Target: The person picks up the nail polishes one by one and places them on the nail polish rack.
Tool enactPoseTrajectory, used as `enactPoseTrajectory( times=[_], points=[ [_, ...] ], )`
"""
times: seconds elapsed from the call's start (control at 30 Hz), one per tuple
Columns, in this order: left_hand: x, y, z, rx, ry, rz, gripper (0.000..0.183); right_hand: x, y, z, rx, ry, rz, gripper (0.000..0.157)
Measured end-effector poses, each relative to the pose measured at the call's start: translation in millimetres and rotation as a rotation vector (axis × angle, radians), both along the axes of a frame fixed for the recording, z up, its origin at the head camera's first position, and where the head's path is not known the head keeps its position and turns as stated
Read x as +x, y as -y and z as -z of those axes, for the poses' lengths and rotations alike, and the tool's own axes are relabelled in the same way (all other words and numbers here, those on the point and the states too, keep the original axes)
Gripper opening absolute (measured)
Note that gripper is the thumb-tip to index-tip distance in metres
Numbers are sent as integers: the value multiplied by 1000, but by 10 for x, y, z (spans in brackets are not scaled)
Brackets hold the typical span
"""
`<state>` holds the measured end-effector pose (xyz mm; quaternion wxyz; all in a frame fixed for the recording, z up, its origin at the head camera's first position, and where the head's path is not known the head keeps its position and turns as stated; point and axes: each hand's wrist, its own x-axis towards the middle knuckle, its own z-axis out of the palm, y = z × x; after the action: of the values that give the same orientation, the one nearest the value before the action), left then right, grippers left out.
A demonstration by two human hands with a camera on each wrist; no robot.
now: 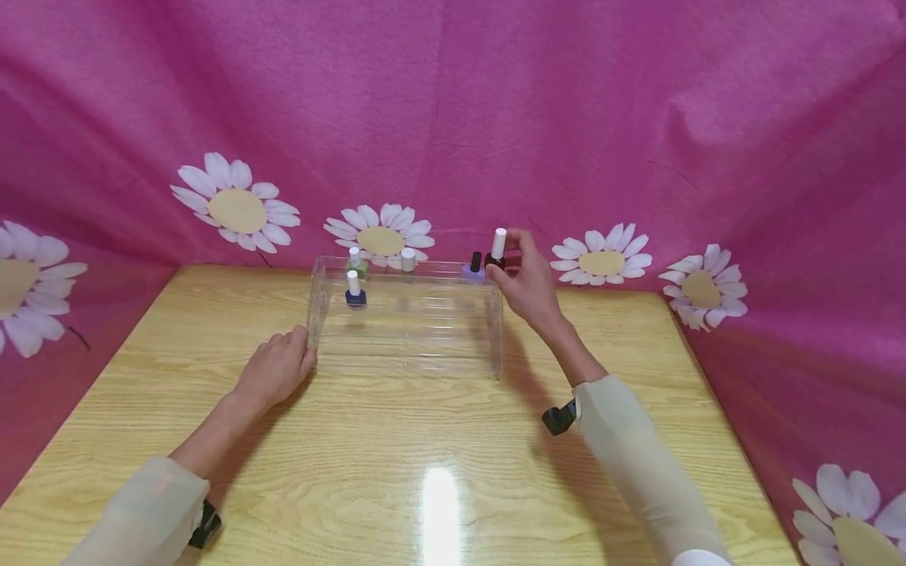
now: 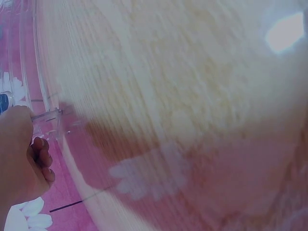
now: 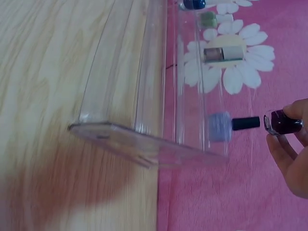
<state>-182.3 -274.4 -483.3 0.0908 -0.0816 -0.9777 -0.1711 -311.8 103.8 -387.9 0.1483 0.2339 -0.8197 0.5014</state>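
Note:
A clear acrylic tiered rack stands on the table. My left hand grips its front left corner with curled fingers, as the left wrist view also shows. My right hand pinches a dark nail polish bottle with a white cap, held above the rack's right end. Close below it, on the top tier, stands a lilac nail polish bottle with a black cap. Also on the top tier are a green bottle and a pinkish-brown bottle, both white-capped. A dark blue bottle sits one tier lower at the left.
The wooden table carries the rack near its back edge. Behind and beside it hangs a pink cloth printed with white daisies. A bright light reflection lies on the tabletop near the front.

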Motion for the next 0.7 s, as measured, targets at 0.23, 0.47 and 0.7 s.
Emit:
enactPoseTrajectory(
  times=[0.23, 0.47, 0.7],
  points=[
    [-18, 6, 34, -1, -11, -3, 17, -27, 195, -1, 14, 27, -72, 47],
    [-28, 7, 30, -6, -29, 6, 17, -29, 386, 68, 41, 66, -115, 46],
    [-6, 22, 20, -1, -33, 5, 16, -10, 631, 109, 32, 129, -175, 47]
  ],
)
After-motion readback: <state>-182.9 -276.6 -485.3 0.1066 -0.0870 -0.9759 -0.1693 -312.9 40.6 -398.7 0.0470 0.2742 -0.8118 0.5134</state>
